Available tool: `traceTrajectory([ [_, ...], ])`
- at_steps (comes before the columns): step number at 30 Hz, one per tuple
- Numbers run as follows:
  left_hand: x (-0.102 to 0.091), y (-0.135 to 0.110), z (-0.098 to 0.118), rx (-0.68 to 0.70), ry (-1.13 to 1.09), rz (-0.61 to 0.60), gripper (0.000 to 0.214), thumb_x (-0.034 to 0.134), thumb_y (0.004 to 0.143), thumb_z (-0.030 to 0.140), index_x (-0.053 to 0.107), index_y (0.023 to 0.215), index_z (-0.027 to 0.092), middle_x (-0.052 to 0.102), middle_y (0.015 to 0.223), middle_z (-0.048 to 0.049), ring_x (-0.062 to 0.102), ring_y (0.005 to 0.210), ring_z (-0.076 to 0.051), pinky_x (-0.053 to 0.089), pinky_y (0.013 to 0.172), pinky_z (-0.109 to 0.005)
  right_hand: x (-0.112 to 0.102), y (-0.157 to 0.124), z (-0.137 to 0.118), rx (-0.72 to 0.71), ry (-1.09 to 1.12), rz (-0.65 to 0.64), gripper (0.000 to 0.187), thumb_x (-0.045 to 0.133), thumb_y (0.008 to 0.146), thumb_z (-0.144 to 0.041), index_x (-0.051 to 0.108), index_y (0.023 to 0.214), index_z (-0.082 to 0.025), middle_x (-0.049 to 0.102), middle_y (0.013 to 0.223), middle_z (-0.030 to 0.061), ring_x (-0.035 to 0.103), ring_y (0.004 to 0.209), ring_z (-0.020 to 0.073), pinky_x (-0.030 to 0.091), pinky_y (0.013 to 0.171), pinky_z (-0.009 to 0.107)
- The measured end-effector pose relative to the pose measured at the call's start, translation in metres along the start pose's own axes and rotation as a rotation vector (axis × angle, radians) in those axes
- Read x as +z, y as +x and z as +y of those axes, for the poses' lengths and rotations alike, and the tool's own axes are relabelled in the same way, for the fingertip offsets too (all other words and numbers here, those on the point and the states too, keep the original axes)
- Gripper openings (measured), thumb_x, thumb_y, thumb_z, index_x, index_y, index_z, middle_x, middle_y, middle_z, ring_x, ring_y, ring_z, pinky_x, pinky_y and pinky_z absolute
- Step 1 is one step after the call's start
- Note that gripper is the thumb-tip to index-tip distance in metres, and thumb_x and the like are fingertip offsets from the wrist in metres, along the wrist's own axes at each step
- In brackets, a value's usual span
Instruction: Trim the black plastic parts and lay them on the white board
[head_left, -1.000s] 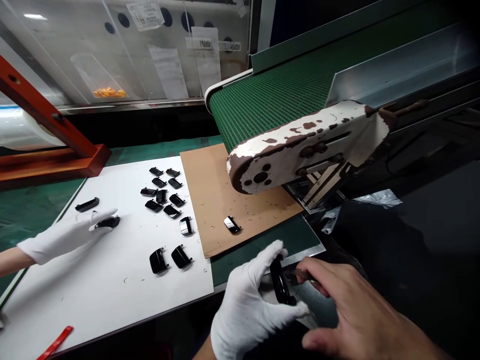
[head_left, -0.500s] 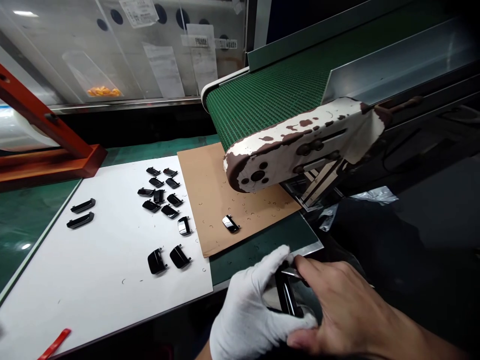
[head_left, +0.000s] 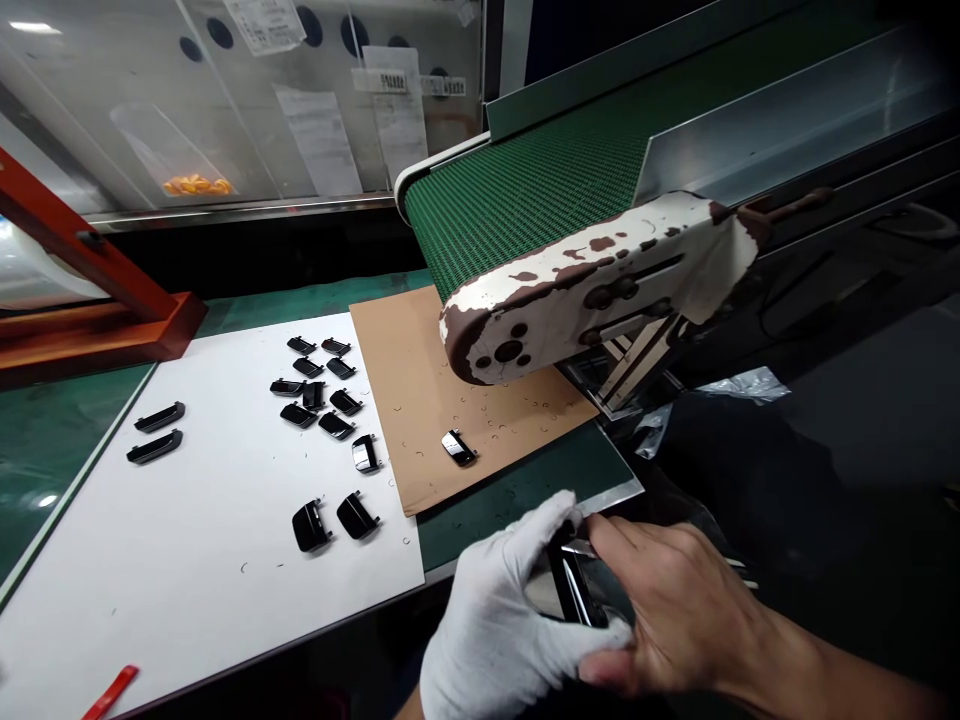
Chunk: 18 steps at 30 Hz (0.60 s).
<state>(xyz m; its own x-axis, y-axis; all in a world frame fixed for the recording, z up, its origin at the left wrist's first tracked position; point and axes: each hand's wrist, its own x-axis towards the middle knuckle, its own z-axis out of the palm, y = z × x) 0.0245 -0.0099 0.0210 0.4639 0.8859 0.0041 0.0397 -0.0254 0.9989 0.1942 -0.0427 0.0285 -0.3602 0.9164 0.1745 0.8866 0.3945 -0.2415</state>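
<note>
My left hand, in a white glove, grips a glossy black plastic part near the bottom of the view. My bare right hand closes from the right on a small metal-tipped tool, and its tip sits at the top of the part. The fingers hide much of the part. Several similar black parts lie on a white sheet to the left. One more black part lies on a brown cardboard sheet littered with tiny curled shavings.
A green mesh conveyor belt with a chipped white-and-brown end cover overhangs the cardboard. A green mat lies under the sheets. An orange-red frame stands at the left, and a red strip lies at the sheet's front edge.
A co-worker's gloved hand has left the white sheet, with two black parts lying at its left side. My right hand has moved in over the part, and the view has shifted slightly.
</note>
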Motion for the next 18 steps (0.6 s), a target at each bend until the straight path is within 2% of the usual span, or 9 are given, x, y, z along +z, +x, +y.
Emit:
traceTrajectory([
  [5,0.0006,0.0002,0.0025,-0.047,0.019,-0.001,0.078,0.089,0.051,0.01,0.062,0.124,0.018,0.072,0.106,-0.0001,0.069,0.097,-0.021,0.054,0.093,-0.024,0.0004,0.0011,0.0004,-0.023,-0.012,0.055,0.089,0.003,0.082,-0.08,0.061,0.071,-0.014,0.062,0.057,0.0068,0.063,0.047,0.0245,0.036,0.041,0.036],
  [9,0.0006,-0.0009,0.0016,-0.066,0.008,-0.001,0.08,0.089,0.051,0.011,0.061,0.125,0.018,0.072,0.107,-0.0001,0.069,0.095,-0.02,0.054,0.091,-0.023,0.0005,0.0029,0.0002,-0.052,-0.029,0.122,0.087,0.003,0.085,-0.077,0.061,0.067,-0.015,0.06,0.053,0.0055,0.061,0.043,0.0221,0.033,0.039,0.035],
  [18,0.0006,-0.0005,-0.0036,-0.091,-0.025,0.015,0.081,0.089,0.052,0.012,0.06,0.127,0.017,0.072,0.105,0.0004,0.069,0.093,-0.019,0.054,0.089,-0.023,0.0035,0.002,0.0,-0.083,-0.074,0.172,0.085,0.003,0.088,-0.073,0.06,0.062,-0.016,0.058,0.049,0.005,0.058,0.04,0.0194,0.032,0.04,0.035],
])
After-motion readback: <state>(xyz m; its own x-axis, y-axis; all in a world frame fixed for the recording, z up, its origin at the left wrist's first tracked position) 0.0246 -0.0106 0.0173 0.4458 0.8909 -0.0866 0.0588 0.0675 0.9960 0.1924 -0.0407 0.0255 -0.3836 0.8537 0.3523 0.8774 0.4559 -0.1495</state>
